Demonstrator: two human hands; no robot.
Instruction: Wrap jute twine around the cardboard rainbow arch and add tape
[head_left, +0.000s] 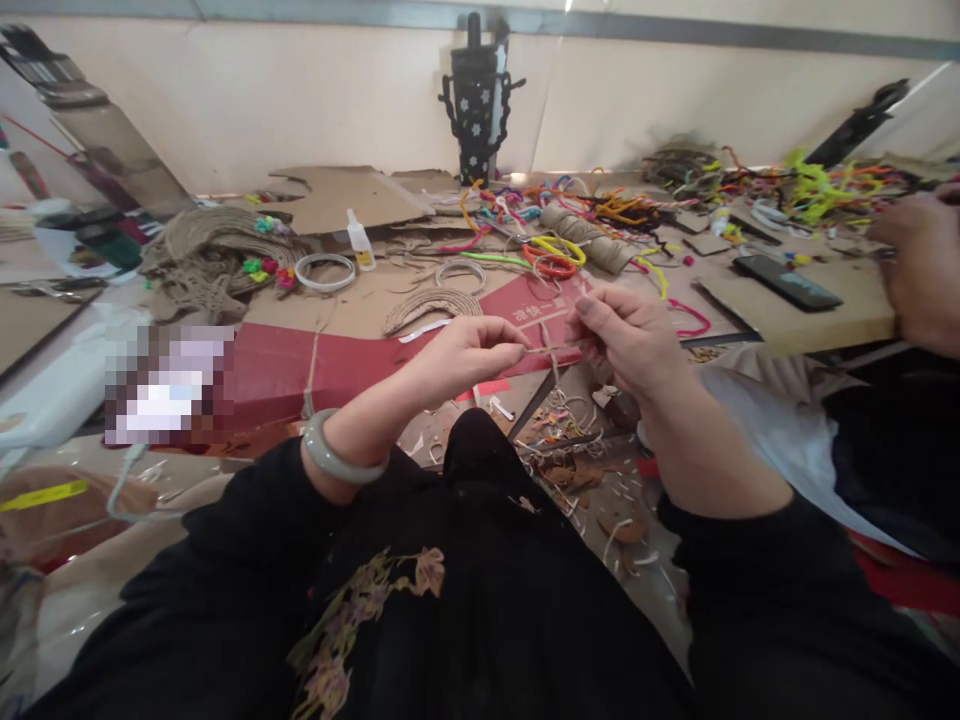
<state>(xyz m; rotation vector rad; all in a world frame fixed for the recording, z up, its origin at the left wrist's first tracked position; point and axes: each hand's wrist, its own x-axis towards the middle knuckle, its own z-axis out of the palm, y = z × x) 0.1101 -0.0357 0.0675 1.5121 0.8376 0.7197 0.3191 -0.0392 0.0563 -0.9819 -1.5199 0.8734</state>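
Observation:
Between my two hands runs a short length of thin tan cord (544,350), with a loose piece hanging down from it. My left hand (480,348) pinches one end between thumb and fingertips. The other end is in the closed fingers of my right hand (626,335), whose fingertips are partly hidden. Both hands hover over the table's front edge, above a red sheet (360,365) with pale printing. A curved bundle of brown braided cord (431,305) lies just beyond my left hand, near a white ring (460,275).
Behind stand a small glue bottle (360,243), a twine spool (586,238), orange-handled scissors (553,262) and a flowered tumbler (474,115). Brown braids (210,255) are heaped at left. A phone (787,282) lies right, near another person's hand (922,260). Scraps litter the floor.

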